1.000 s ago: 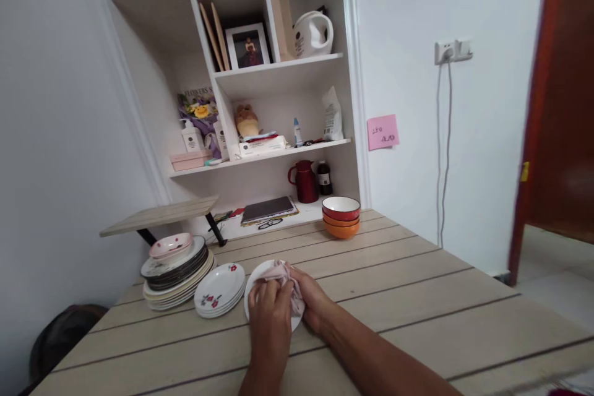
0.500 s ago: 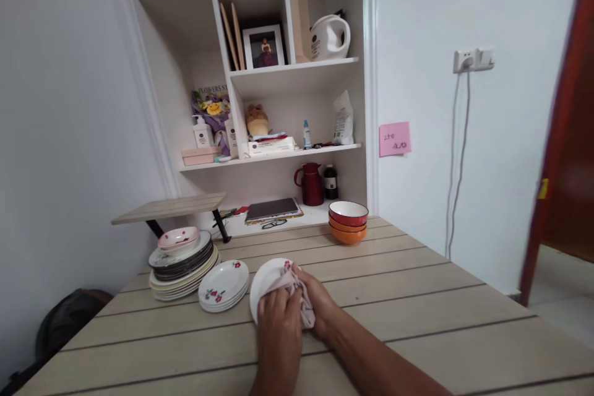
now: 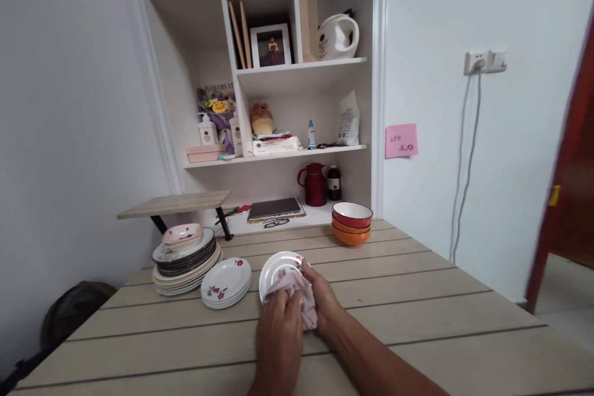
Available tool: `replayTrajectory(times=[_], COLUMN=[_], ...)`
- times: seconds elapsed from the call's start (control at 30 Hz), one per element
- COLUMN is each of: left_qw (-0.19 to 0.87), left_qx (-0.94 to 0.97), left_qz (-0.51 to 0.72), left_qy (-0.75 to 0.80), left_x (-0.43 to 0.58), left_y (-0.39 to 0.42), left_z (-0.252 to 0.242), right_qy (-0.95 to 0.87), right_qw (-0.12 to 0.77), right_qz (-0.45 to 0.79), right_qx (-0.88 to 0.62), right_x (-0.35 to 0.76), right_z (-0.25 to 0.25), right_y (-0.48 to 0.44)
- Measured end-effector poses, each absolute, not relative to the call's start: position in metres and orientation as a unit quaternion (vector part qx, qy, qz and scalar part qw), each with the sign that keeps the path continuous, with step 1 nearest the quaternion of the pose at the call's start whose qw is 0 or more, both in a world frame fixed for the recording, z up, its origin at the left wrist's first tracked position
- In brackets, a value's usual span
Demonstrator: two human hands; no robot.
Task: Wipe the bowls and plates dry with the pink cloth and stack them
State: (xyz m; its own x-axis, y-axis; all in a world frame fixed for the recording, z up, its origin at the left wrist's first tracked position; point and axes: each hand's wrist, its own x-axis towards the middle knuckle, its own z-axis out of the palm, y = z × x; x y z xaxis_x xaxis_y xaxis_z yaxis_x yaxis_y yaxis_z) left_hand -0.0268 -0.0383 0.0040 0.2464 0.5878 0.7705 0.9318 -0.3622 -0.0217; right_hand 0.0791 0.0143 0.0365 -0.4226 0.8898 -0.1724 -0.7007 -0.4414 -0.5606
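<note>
A small white plate (image 3: 273,266) with red flowers is tilted up above the table. My right hand (image 3: 325,300) grips its right edge, thumb on the rim. My left hand (image 3: 279,328) presses a crumpled pale pink cloth (image 3: 307,304) onto the plate's face, its fingers bent over the cloth. Left of it lies a short stack of matching flowered plates (image 3: 226,280). Farther left stands a taller stack of larger plates (image 3: 185,269), topped by a pink-rimmed bowl (image 3: 182,234).
Stacked red and orange bowls (image 3: 351,223) stand at the table's back. A small wooden riser (image 3: 174,204) is at the back left. Behind the table, a shelf unit (image 3: 301,68) holds a red jug (image 3: 315,185), a dark bottle (image 3: 333,183) and a laptop (image 3: 275,208).
The held plate has tilted up more toward me, and my left hand with the cloth has slid lower on its face. The whole view has shifted slightly left.
</note>
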Motion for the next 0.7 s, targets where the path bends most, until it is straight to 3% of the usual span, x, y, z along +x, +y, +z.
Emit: replayTrajectory(times=[0.2,0.37,0.57,0.7], left_qw=[0.211,0.217,0.235,0.173], left_qx=[-0.704,-0.633,-0.739,-0.762], left_qz=[-0.352,-0.315,-0.298,-0.314], left_qy=[-0.580,-0.673,-0.556,-0.539], left_x=[-0.036,-0.044,-0.032,-0.026], left_y=[-0.031,-0.030,-0.038,-0.041], left_z=[0.015,0.021,0.007,0.009], right_qy=[-0.335,-0.316,-0.190,-0.260], right_qw=[0.533,0.570,0.544,0.502], right_qz=[0.747,0.709,0.769,0.784], right_qx=[-0.215,-0.270,-0.276,-0.256], right_x=[0.068,0.064,0.075,0.075], right_z=[0.031,0.028,0.035,0.033], right_y=[0.008,0.012,0.015,0.013])
